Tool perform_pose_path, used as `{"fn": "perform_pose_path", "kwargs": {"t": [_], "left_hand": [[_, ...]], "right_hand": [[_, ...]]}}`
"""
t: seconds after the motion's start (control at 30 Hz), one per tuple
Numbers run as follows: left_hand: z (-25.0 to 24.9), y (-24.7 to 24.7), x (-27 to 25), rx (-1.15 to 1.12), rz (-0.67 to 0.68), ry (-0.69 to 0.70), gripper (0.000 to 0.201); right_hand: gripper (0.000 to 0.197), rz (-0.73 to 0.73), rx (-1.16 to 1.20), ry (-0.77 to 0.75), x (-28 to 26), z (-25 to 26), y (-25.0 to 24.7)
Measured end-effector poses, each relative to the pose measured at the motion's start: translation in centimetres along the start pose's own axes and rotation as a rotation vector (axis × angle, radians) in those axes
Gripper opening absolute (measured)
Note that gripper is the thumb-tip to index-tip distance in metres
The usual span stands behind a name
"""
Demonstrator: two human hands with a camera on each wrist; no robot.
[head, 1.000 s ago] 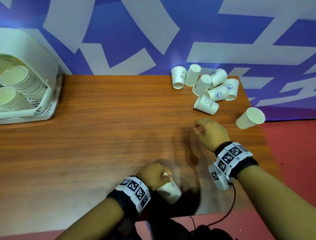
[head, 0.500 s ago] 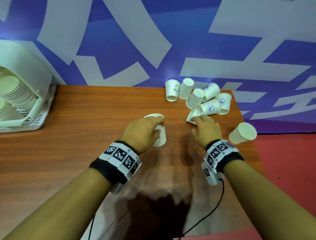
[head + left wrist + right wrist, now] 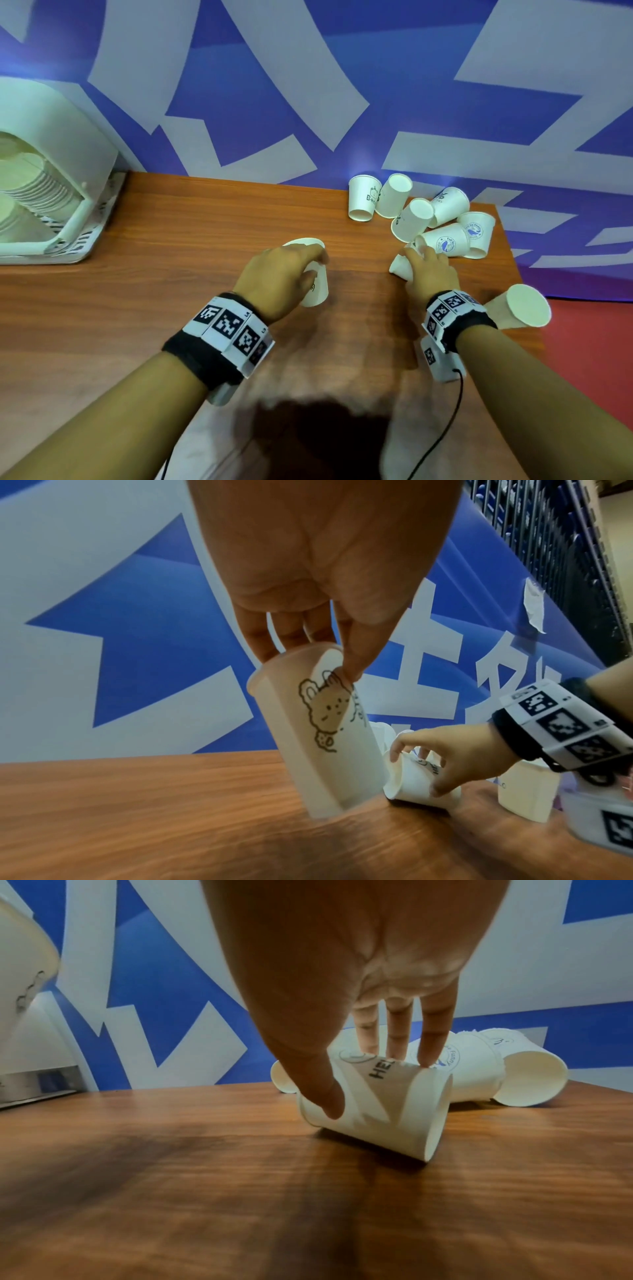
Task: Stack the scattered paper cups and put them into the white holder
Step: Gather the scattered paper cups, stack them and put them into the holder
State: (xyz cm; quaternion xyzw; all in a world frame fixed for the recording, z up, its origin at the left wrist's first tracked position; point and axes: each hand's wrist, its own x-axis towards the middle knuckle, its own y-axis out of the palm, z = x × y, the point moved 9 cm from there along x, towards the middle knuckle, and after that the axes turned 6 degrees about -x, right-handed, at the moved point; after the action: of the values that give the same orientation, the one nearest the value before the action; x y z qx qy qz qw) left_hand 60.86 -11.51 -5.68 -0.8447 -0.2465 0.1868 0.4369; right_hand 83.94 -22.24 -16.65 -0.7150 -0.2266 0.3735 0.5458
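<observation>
My left hand (image 3: 281, 274) grips a white paper cup with a bunny drawing (image 3: 325, 723), held upright and slightly tilted with its base near the table; the same bunny cup (image 3: 317, 287) shows mid-table in the head view. My right hand (image 3: 428, 270) pinches a white cup printed "HEL" (image 3: 377, 1110) that lies on its side, thumb on one side and fingers on the other. Behind it lies a pile of scattered cups (image 3: 442, 219). One more cup (image 3: 520, 305) lies at the table's right edge. The white holder (image 3: 44, 164) stands far left with stacked cups inside.
The wooden table (image 3: 171, 308) ends at the right near the lone cup, with red floor (image 3: 589, 359) beyond. A blue and white patterned wall (image 3: 308, 85) closes the back. A black cable (image 3: 452, 411) hangs from my right wrist.
My left hand carried the bunny cup from the front edge to mid-table. My right hand reached forward and took hold of the lying cup at the pile's near edge.
</observation>
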Motion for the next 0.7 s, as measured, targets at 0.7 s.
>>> {"fn": "perform_pose_path", "kwargs": {"t": [0.7], "left_hand": [[11.9, -10.6, -7.5, -0.011, -0.124, -0.130, 0.023]], "right_hand": [[0.020, -0.185, 0.295, -0.420, -7.3, 19.7, -10.6]]}}
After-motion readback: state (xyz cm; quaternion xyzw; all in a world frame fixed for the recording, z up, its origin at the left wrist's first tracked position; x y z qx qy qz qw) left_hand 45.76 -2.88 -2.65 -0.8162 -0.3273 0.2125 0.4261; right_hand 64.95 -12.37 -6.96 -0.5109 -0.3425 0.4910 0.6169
